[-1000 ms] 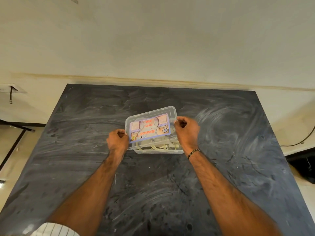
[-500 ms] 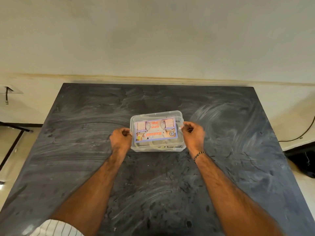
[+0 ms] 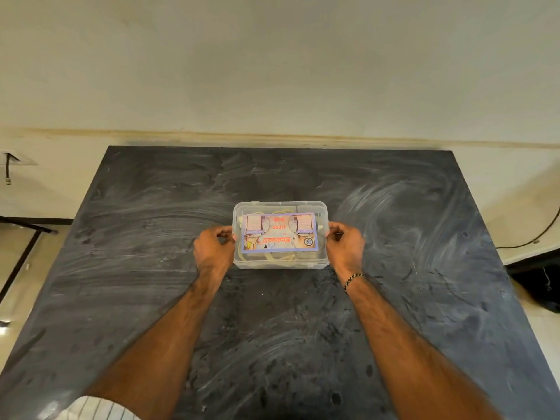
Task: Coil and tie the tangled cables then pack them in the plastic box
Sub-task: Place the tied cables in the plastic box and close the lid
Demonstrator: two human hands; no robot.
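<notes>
Cables (image 3: 280,259), pale and looped, lie inside the plastic box (image 3: 281,263) and show only dimly through its clear walls. The box sits near the middle of the dark worktop (image 3: 151,268) with its lid (image 3: 280,207) on. A printed label (image 3: 279,232) covers most of the lid.

The left hand (image 3: 213,248) and the right hand (image 3: 345,245) are apart, one at each short end of the box. The fingers of both are curled against the rim, so each seems to pinch the lid edge there.

To my eye the box is light, thin-walled and a little flexible, with smooth sides that could slip. The short ends under the rim look like the sound place to hold it. The soft cables inside may spring up against the lid.

Whether the lid has snapped fully shut I cannot tell. The label hides the middle of the contents, so any ties on the coils, and how many coils there are, stay out of sight. The fingertips are tucked from view.
</notes>
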